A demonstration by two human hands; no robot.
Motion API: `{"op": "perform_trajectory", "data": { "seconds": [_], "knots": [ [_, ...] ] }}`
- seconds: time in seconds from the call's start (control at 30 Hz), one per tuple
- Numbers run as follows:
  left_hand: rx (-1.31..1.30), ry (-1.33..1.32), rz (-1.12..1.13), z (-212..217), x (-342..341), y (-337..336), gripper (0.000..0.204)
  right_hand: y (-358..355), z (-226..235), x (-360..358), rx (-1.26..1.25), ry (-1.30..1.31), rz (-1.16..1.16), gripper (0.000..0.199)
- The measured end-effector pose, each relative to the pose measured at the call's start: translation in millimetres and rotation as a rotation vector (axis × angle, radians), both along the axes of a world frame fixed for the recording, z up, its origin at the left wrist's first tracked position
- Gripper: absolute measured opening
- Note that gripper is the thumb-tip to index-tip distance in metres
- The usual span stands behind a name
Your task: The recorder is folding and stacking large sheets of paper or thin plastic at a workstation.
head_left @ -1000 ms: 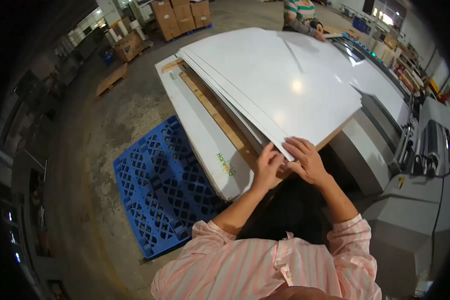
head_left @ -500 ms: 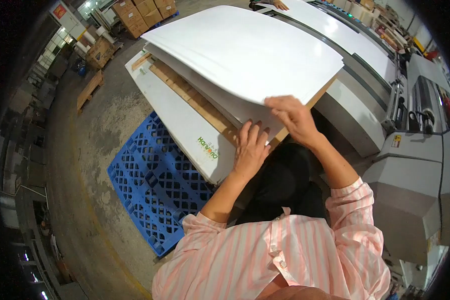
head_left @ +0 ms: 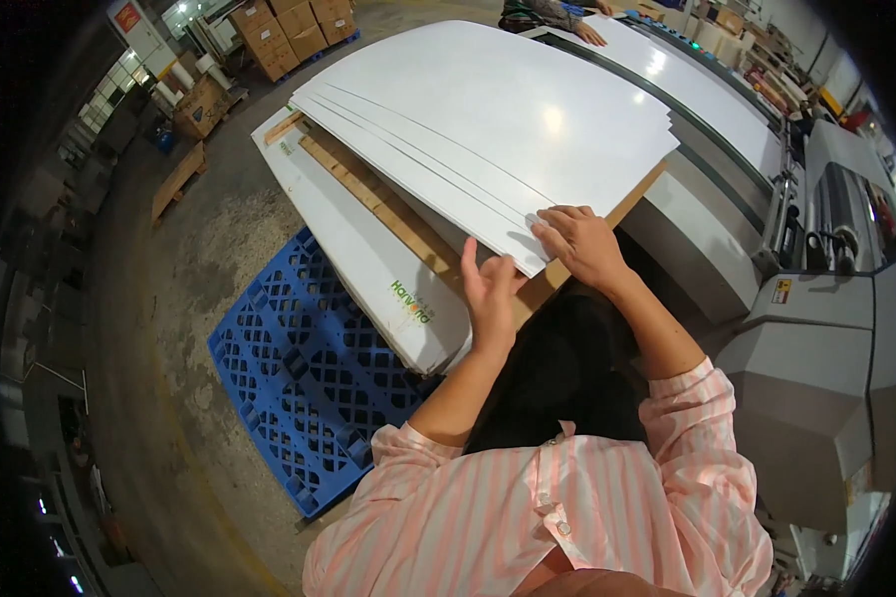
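The right hand (head_left: 584,245) lies over the near corner of the white sheets (head_left: 468,119), its fingers bent and close together on top; whether its thumb pinches an edge from beneath, I cannot tell. The left hand (head_left: 492,294) is spread, palm turned partly upward, with its fingertips just beside the sheets' left edge near that same corner. Whether they touch the edge is unclear.

The sheets lie above a brown board (head_left: 536,291), their free corner close to the board's near corner. Along the left side their edges are fanned in narrow steps, and a dark gap shows beneath them, so this end stands a little raised. A wooden strip (head_left: 383,209) runs below that left edge.

The step in hand looks like handling the loose sheets by their near corner, the right hand steadying from above and the left placed to take the edge. As I judge it, the next move calls for the left fingers to come under the corner and the thumb to close over it, with an even hold on all the stepped edges, since such broad, thin sheets can slip or bend.

Farther out, a white slab (head_left: 368,259) sits below the board's left edge, with a blue pallet (head_left: 309,368) beyond it on the floor. To the right stands a grey machine (head_left: 806,358); past the board's far edge, a co-worker's hand (head_left: 590,32) rests by another white sheet (head_left: 667,65).
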State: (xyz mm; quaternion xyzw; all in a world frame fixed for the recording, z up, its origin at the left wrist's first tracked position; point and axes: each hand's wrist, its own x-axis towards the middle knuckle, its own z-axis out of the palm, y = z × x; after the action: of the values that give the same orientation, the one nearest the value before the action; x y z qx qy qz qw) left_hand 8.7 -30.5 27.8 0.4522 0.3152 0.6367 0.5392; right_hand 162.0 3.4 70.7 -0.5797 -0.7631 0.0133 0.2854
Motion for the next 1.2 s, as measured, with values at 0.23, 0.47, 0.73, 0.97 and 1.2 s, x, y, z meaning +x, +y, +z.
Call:
{"op": "perform_trajectory", "data": {
  "seconds": [0.23, 0.47, 0.73, 0.97, 1.2],
  "knots": [
    [-0.221, -0.288, -0.137, -14, -4, 30, 0.019, -17, 23, -11, -0.085, 0.154, 0.041, 0.029],
    [-0.105, -0.166, -0.113, -6, -2, 27, 0.017, -23, 37, -20, -0.003, -0.092, 0.025, 0.032],
    [-0.1, -0.11, -0.053, -24, -5, 33, 0.012, -9, 35, -21, -0.045, -0.12, -0.013, 0.017],
    [-0.129, -0.124, -0.053, -20, -2, 28, 0.019, -13, 24, -9, 0.356, -0.175, 0.341, 0.032],
    [-0.209, -0.032, 0.023, -31, -8, 25, 0.028, 20, 47, -4, -0.153, 1.259, 0.103, 0.034]
  ]
}}
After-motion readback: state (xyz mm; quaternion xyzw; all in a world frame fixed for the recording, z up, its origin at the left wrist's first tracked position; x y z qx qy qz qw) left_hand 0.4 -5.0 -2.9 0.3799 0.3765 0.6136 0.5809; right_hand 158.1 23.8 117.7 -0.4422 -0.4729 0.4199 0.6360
